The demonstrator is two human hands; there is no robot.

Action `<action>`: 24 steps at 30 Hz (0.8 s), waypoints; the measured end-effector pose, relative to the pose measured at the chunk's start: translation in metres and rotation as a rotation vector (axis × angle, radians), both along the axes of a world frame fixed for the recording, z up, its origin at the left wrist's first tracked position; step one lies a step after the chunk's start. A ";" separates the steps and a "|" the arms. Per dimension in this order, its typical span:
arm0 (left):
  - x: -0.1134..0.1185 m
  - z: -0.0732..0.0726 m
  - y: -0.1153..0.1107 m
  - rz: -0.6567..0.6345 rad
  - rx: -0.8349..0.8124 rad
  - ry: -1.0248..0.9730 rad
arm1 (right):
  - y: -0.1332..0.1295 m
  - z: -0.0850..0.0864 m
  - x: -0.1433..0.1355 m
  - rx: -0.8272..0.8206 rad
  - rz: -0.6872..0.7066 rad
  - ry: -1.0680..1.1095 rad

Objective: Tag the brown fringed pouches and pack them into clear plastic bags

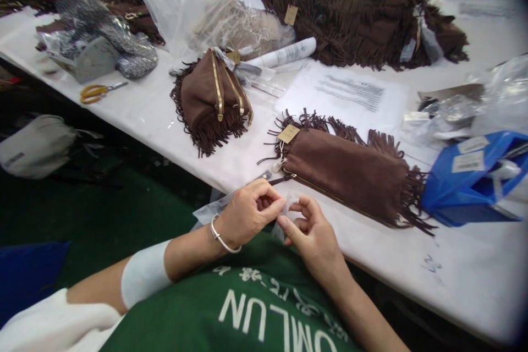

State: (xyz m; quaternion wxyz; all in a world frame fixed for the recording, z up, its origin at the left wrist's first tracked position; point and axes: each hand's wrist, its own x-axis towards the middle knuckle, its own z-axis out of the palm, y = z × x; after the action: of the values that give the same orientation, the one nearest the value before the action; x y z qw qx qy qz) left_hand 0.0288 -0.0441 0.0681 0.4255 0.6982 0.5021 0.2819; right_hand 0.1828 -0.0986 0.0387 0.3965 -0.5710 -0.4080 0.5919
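My left hand (248, 212), with a bangle at its wrist, pinches a small piece of clear plastic film (279, 232) at the table's front edge. From the other side my right hand (312, 235) grips the same film between thumb and curled fingers. Just beyond both hands lies a flat brown fringed pouch (346, 170), its zipper edge toward me. A tan hang tag (288, 133) rests on the pouch's left end, tied by a white string. Another strip of clear plastic (212, 209) shows behind my left wrist.
A brown fringed bag with gold zippers (206, 91) stands left of the pouch. Yellow-handled scissors (97, 93) lie at the left edge. A blue bin (454, 181) stands at right. Printed paper (344, 93), plastic bags (185, 8) and piled fringed bags (363, 16) lie farther back.
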 end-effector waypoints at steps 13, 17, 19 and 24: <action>0.000 -0.009 -0.005 0.068 -0.356 -0.294 | -0.003 -0.003 0.001 -0.164 -0.079 0.378; -0.001 -0.011 -0.005 0.087 -0.432 -0.336 | -0.003 -0.004 0.000 -0.202 -0.103 0.559; -0.001 -0.014 -0.004 0.066 -0.461 -0.352 | -0.003 -0.003 0.001 -0.226 -0.052 0.675; 0.004 -0.021 0.000 -0.057 -0.412 -0.407 | -0.004 -0.002 0.008 -0.317 0.224 0.828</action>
State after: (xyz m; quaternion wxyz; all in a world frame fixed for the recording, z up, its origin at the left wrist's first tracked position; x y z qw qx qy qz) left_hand 0.0329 -0.0445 0.0467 0.6580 0.5399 0.4333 0.2962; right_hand 0.1905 -0.1030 0.0365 0.3675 -0.2922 -0.1787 0.8647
